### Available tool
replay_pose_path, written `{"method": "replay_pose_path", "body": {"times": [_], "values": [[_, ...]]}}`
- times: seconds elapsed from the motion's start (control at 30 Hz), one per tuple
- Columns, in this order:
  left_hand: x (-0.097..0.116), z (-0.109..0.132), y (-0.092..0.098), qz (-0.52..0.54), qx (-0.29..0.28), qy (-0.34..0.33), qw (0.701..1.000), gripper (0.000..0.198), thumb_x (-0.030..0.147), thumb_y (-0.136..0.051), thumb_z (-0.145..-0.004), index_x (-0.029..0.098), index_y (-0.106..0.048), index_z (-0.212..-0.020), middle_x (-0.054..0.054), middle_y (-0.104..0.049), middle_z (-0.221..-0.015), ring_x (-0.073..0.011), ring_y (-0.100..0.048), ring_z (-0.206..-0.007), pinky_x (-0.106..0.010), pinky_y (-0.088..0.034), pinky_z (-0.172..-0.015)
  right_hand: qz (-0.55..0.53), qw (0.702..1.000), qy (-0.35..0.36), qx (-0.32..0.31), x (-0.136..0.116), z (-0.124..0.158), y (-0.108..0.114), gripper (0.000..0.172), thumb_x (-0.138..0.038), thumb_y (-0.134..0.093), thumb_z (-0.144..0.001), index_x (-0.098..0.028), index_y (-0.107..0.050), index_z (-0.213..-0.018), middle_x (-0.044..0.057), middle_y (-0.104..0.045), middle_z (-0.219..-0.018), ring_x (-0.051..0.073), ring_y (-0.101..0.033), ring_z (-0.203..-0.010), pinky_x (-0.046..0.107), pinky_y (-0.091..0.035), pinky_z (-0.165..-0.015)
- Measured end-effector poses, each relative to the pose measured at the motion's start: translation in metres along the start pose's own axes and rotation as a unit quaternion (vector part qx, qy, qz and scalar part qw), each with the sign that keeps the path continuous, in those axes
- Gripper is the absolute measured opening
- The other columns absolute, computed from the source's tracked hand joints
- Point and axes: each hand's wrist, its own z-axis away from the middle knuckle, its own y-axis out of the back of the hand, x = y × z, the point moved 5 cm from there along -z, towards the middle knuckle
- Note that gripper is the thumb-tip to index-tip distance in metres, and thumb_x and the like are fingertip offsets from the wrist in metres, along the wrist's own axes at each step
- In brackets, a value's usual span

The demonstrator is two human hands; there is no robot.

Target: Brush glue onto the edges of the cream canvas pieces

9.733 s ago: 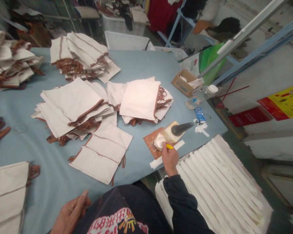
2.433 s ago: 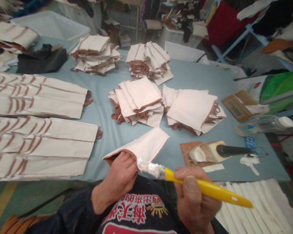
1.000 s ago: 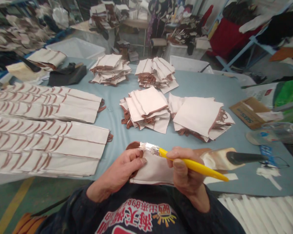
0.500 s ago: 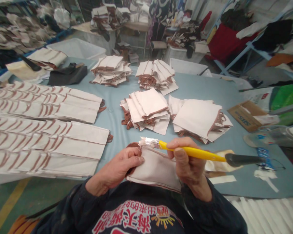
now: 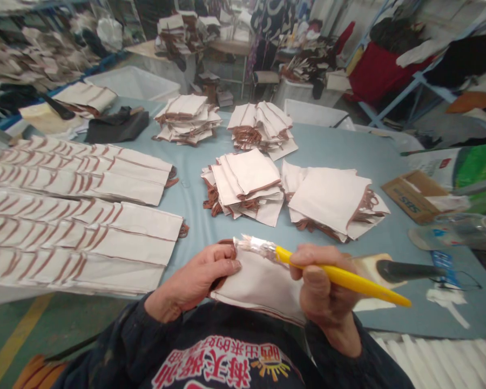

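My left hand (image 5: 204, 275) grips the left edge of a cream fabric piece with brown trim (image 5: 263, 283), thumb on top, close against my front. In my right hand (image 5: 326, 286) is a yellow-handled paintbrush (image 5: 340, 276), held between thumb and fingers. Its whitish, clumped bristles lie at the fabric's top left corner, close to my left fingertips. Beyond my hands sit stacks of similar cream pieces, one in the middle (image 5: 247, 175) and one to the right (image 5: 328, 200).
Overlapping rows of cream pieces (image 5: 133, 227) cover the table's left side. Two further stacks (image 5: 188, 116) stand at the back. On the right are a cardboard box (image 5: 411, 197), a clear plastic bottle (image 5: 465, 229) and a black-handled tool (image 5: 409, 270). A black cloth (image 5: 117, 127) lies back left.
The brush has shifted slightly right, its handle end tilting down toward me and away from the black handle behind it. My left hand keeps its hold on the fabric piece.
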Motion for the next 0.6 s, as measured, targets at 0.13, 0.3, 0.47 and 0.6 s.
{"method": "replay_pose_path", "body": {"times": [0.13,0.3,0.47,0.6], "values": [[-0.002,-0.001,0.001,-0.007,0.007,-0.006,1.0,0.041,0.049,-0.086,-0.076,0.015,-0.063,-0.078,0.006,-0.047,-0.06,-0.0071,-0.032,-0.052,-0.023,-0.019,-0.05,0.003,0.999,0.0,-0.051,0.0,0.0,-0.006,0.025,-0.041,-0.056,-0.108,-0.025,-0.071,-0.096,-0.002,-0.066,-0.066,0.014,-0.059,-0.049,0.029,-0.053,-0.053],[-0.004,-0.002,-0.003,0.003,0.012,-0.008,1.0,0.043,0.049,-0.088,-0.074,0.016,-0.06,-0.074,0.006,-0.046,-0.062,-0.0064,-0.032,-0.052,-0.022,-0.02,-0.05,0.082,0.996,0.036,0.012,0.005,-0.005,-0.011,0.019,-0.035,-0.053,-0.11,-0.024,-0.069,-0.109,0.002,-0.075,-0.082,0.016,-0.072,-0.067,0.029,-0.061,-0.064],[-0.004,-0.005,-0.013,0.012,-0.011,-0.011,1.0,0.043,0.051,-0.089,-0.075,0.013,-0.07,-0.085,0.005,-0.049,-0.063,-0.0061,-0.032,-0.051,-0.021,-0.022,-0.049,0.168,0.985,0.029,-0.015,0.007,0.009,-0.02,0.016,-0.021,-0.055,-0.107,-0.023,-0.069,-0.113,0.005,-0.08,-0.094,0.018,-0.078,-0.08,0.027,-0.062,-0.071],[0.005,0.001,-0.011,-0.026,-0.019,-0.042,0.999,0.045,0.057,-0.079,-0.088,0.013,-0.076,-0.096,0.0,-0.062,-0.071,-0.0104,-0.047,-0.059,-0.021,-0.036,-0.055,0.202,0.978,0.001,0.047,0.01,0.012,-0.008,0.02,-0.03,-0.052,-0.109,-0.023,-0.07,-0.107,0.005,-0.079,-0.09,0.019,-0.077,-0.079,0.029,-0.062,-0.071]]}}
